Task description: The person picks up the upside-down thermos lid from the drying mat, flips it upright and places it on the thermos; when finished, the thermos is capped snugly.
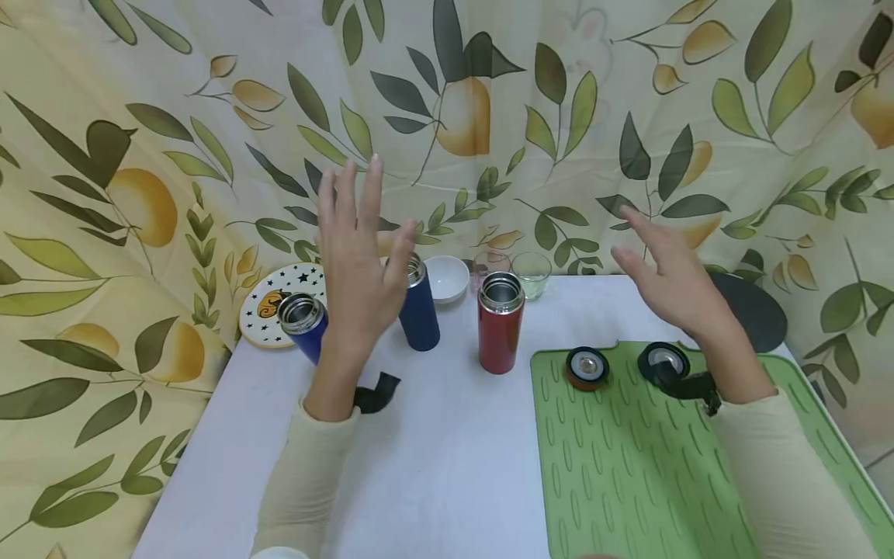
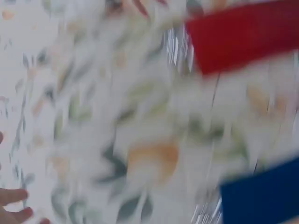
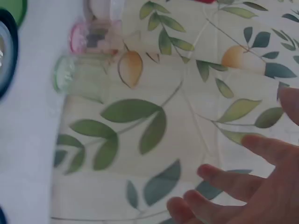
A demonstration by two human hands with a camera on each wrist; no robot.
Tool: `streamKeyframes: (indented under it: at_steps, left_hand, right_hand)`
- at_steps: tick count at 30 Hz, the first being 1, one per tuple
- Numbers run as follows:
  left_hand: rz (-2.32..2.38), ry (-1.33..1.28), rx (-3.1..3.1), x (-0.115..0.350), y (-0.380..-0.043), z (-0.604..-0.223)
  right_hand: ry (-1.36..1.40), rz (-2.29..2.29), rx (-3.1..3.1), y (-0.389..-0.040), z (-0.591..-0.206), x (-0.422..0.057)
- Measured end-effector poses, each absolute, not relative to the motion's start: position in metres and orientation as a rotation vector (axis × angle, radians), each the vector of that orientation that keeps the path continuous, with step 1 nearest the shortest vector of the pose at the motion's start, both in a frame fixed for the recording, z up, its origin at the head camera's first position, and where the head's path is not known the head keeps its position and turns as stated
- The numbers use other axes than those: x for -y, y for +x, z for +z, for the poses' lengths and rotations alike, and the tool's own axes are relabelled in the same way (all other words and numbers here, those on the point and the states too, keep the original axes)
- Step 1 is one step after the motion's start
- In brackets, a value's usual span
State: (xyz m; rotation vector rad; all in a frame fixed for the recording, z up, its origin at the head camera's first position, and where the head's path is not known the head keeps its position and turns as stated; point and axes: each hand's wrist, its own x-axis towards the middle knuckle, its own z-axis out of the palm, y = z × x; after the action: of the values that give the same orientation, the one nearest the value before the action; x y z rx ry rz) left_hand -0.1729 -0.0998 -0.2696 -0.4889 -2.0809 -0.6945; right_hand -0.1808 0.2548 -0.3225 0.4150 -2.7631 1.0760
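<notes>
Leafy curtain [image 1: 461, 194] | hands [image 1: 363, 268] [image 1: 677, 287] empty, outstretched | all three bottles [image 1: 499, 334] [image 1: 421, 317] [image 1: 311, 340]: head view only

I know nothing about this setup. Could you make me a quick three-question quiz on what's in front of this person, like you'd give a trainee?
1. Yes or no: is any of these closed: the red bottle, the dark blue bottle or the purple-blue bottle?

2. Which of these lies on the green mat?
A) a bowl
B) a lid
C) a drinking glass

3. True or false: the left hand and the right hand are both raised and holding nothing.

Key:
1. No; all three mouths are open.
2. B.
3. True; both hands are up with nothing in their fingers.
</notes>
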Motion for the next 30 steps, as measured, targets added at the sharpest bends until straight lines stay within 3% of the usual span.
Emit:
streamKeyframes:
  at_steps: [6, 13, 21, 30]
  left_hand:
    - [-0.779, -0.912, 1.725, 0.038, -0.128, -0.312]
    - [-0.882, -1.176, 2.287, -0.018, -0.122, -0.402]
    - [-0.886, -1.198, 2.802, -0.048, -0.135, -0.464]
    - [-0.856, -1.043, 2.917, -0.056, -0.15, -0.493]
  right_hand:
    - [0.319, 1.116, 2.954, -0.15, -0.366, -0.257]
    - [0.205, 1.105, 3.05, -0.133, -0.415, -0.249]
    - [0.189, 0.943, 3.114, -0.133, -0.437, -0.249]
    - [0.207, 1.005, 3.164, -0.141, -0.459, -0.246]
